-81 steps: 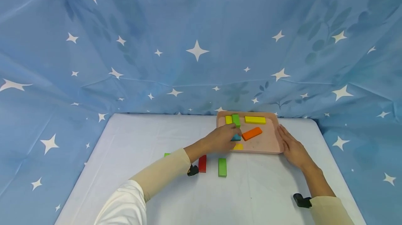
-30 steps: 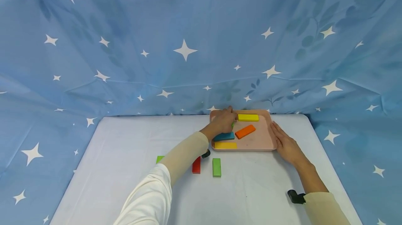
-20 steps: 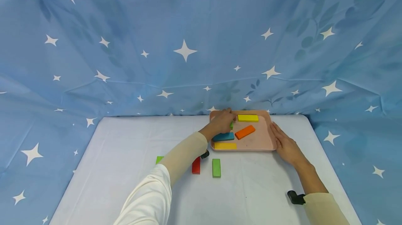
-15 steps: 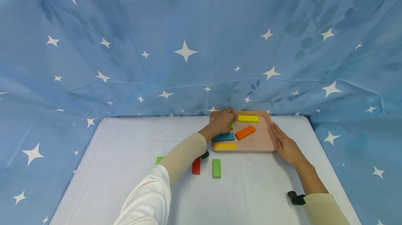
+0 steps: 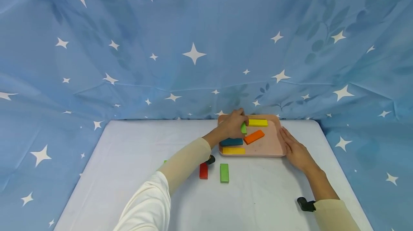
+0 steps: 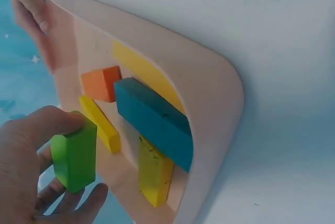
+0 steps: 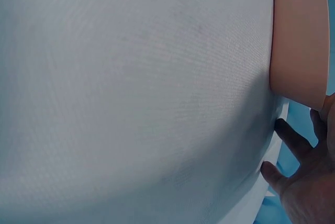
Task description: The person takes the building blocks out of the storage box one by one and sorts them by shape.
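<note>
Left hand [image 5: 233, 126] pinching green block [image 6: 75, 156] over pink tray's [image 5: 277, 151] far-left corner, long axis upright; right hand [image 5: 295, 151] flat, relaxed against tray's right edge.

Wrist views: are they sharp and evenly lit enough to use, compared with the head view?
Head view: evenly lit, sharp, slight wide-angle bowing at the edges. Left wrist view: tilted and tinted bluish, the green block in the left hand and the blue block clear, the tray rim washed pale. Right wrist view: mostly soft, featureless cloth, with the right hand dark in the corner.
</note>
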Tool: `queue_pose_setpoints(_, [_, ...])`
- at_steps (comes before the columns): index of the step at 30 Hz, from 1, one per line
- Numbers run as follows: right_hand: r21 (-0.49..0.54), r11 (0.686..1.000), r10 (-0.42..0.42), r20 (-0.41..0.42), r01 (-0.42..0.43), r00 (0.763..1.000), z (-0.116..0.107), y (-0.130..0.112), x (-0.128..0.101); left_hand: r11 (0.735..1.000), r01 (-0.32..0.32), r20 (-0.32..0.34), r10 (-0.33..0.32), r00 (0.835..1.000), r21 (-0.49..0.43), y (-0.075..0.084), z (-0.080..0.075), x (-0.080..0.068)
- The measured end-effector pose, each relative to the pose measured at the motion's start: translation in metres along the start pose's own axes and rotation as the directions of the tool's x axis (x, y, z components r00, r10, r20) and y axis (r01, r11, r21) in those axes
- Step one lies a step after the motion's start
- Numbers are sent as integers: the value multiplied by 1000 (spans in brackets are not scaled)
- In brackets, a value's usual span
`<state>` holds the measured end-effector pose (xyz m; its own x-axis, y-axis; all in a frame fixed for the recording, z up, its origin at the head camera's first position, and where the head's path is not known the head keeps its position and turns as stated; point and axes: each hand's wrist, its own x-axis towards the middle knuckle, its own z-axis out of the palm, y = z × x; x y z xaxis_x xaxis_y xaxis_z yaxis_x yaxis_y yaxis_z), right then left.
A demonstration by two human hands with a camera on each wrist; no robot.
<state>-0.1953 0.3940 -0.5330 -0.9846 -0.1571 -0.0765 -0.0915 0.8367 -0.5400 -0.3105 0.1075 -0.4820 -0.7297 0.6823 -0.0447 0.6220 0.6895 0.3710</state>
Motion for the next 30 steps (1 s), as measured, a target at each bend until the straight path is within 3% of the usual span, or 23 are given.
queue_pose_setpoints(13, [-5,1000,-13,-8,13,1000,2,4,0,994,-94,-27,92,995,-47,14,-4,-25])
queue_pose_setpoints(18, [-3,1000,-17,-4,17,1000,1,3,0,992,-93,-16,92,996,-90,22,-4,-39])
queue_pose_setpoints(25, [-3,1000,-19,-12,19,1000,2,2,1,990,-128,5,128,992,-61,31,-1,-58])
queue_pose_setpoints(30, [5,1000,-25,-21,25,999,3,2,0,988,-122,24,124,992,-96,38,1,-72])
